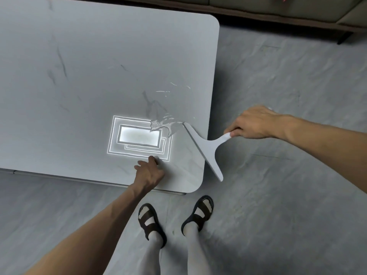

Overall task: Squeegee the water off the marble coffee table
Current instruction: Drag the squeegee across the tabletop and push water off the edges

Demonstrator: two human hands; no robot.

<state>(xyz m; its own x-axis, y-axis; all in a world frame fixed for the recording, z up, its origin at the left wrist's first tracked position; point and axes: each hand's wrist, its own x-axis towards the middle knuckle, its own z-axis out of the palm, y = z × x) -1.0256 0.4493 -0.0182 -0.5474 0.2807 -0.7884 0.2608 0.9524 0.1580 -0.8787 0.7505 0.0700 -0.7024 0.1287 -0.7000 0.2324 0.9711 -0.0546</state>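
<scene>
My right hand [252, 123] is curled round the end of the handle of the pale squeegee [206, 147], fingers and thumb wrapped on it, just past the right edge of the marble coffee table [79, 76]. The long blade lies slantwise across that edge: its far tip sits on the tabletop, touching the puddle of water [164, 124], while its near tip hangs off the table's rounded near right corner, above the floor [278, 175]. My left hand [150, 171] rests on the tabletop close to the near edge, holding nothing, fingers reaching forward with their tips on the stone. The table is light grey marble with thin dark veins and rounded corners. The water lies in the table's near right part as a ragged, shiny patch, with a few thin streaks and drops scattered beyond it towards the far right corner. Just left of the puddle, and overlapping its edge, the tabletop mirrors a bright rectangular ceiling light [139, 135] as nested glowing frames, right ahead of my left fingertips. The floor around the table is grey with a faint stone-like pattern. Beyond the table's far right corner stands a greenish sofa [278, 8] on a dark base with a dark leg [342, 38]. Below the table's near edge my feet stand in dark sandals [151, 221] over pale socks.
</scene>
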